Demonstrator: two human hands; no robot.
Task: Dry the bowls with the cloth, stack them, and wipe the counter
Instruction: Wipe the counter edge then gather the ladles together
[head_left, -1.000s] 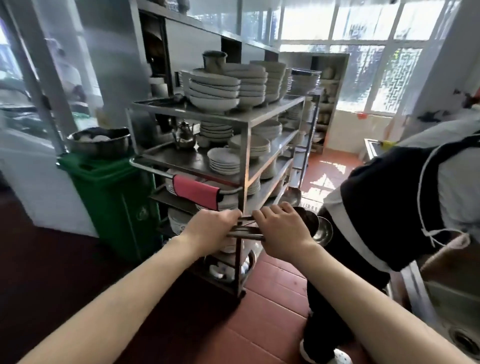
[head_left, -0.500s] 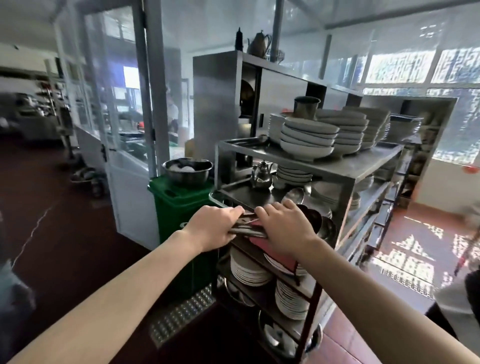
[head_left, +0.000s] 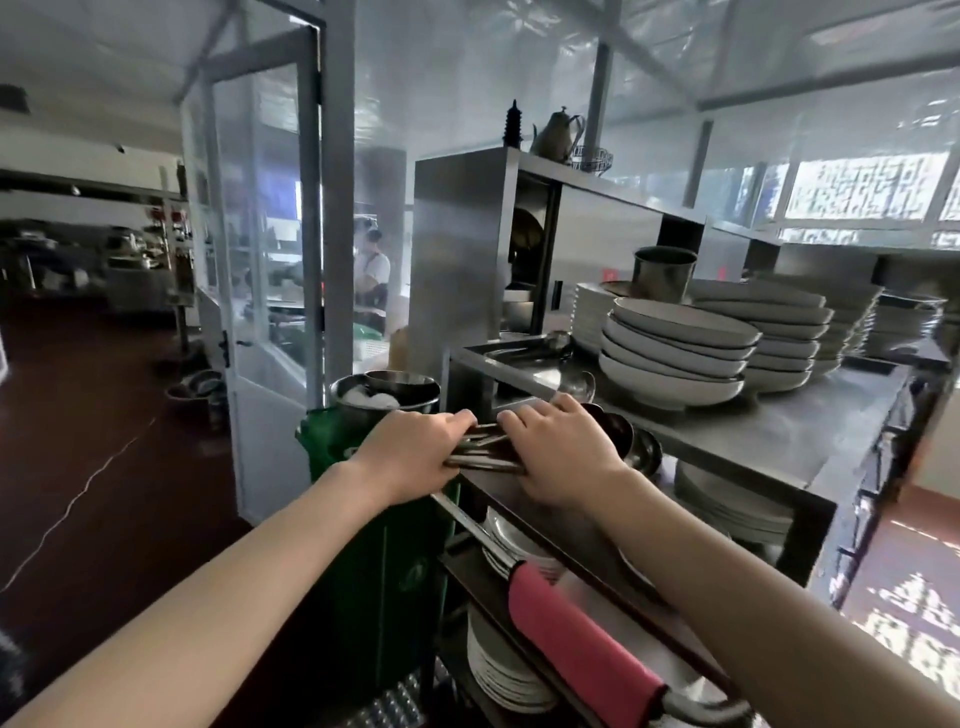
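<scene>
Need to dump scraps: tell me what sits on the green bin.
A steel basin rests on the green bin, holding a smaller metal bowl and something white. What lies deeper in the basin is hidden.

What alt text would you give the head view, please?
The left hand and right hand grip a bundle of metal ladles at a steel rack. Stacked white bowls sit on its top shelf.

Both bare arms reach up from the lower corners to the frame's centre — left hand and right hand knuckles-up, nearly touching, fingers curled round one bundle of metal handles.
</scene>
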